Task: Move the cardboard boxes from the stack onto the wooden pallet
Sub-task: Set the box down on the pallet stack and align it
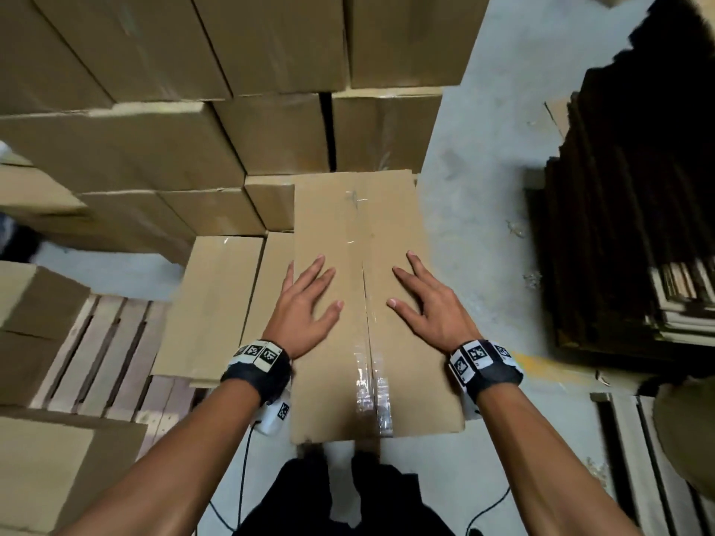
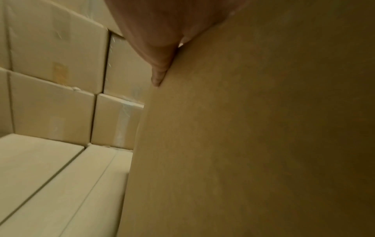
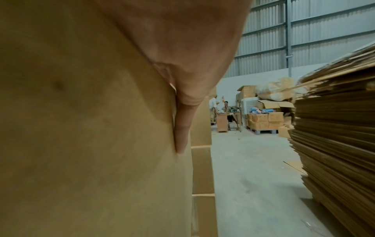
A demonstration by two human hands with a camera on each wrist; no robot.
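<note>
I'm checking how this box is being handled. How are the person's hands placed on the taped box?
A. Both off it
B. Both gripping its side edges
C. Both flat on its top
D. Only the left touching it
C: the left hand and right hand lie with fingers spread flat on the top of the taped box, either side of the seam.

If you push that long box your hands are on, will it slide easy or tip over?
The long cardboard box lies flat and low, so it probably slides rather than tips. Both the left hand and right hand rest flat on top with straight fingers, and its top looks unbent, so it seems fairly stiff. The shiny tape along the seam may feel slippery.
</note>
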